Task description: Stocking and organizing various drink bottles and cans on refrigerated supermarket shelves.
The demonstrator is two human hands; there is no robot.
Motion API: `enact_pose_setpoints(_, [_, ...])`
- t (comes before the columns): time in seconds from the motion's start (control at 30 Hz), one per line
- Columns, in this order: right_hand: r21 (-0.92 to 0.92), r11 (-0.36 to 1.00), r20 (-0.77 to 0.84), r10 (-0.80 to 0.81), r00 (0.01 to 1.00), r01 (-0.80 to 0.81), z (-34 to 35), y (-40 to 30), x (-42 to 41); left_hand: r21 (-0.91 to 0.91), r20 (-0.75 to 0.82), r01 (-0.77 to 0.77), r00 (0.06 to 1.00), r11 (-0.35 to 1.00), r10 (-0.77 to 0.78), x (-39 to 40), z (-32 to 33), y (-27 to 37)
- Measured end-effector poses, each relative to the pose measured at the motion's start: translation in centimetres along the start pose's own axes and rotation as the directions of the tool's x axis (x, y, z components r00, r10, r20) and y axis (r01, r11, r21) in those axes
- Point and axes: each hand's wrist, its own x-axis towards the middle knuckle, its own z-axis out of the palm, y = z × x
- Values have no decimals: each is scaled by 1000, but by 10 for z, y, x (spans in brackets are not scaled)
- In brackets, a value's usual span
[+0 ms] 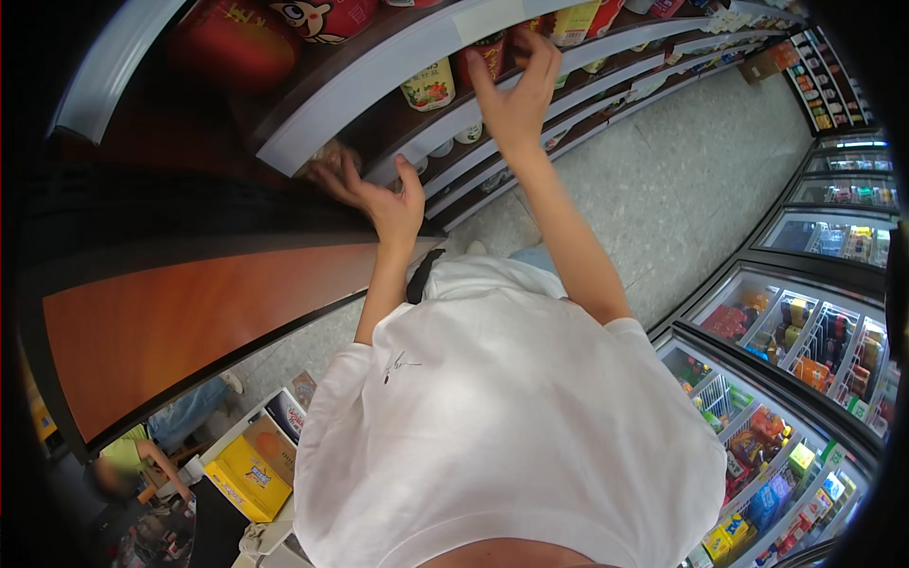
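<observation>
My right hand [522, 106] reaches up to a shelf, thumb and fingers spread on either side of a dark red can [490, 60]. Whether it grips the can is not clear. Left of that can stands a pale carton-like drink container [428, 85] with pictures of fruit. My left hand [390, 202] is lower, at the left end of the shelving, its thumb raised away from the fingers. Those fingertips overlap a blurred, clear-looking package [332, 157] at the end of a shelf edge [383, 92].
Large red containers [323, 18] sit on the shelf above. A brown wooden panel [213, 273] runs at left. Glass-topped freezers [802, 334] with packaged goods line the right, across a grey tiled floor [660, 163]. At lower left, another person [131, 454] is near a yellow box [248, 476].
</observation>
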Motion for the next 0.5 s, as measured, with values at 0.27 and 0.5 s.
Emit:
enact_pose_setpoints(0.27, [41, 949, 369, 276, 888, -312, -4, 19, 23, 0, 57, -18, 998, 1000, 18, 0, 2, -4])
enact_pose_setpoints(0.5, [225, 968, 97, 89, 991, -109, -46, -36, -14, 11, 57, -11, 998, 1000, 11, -2, 0, -3])
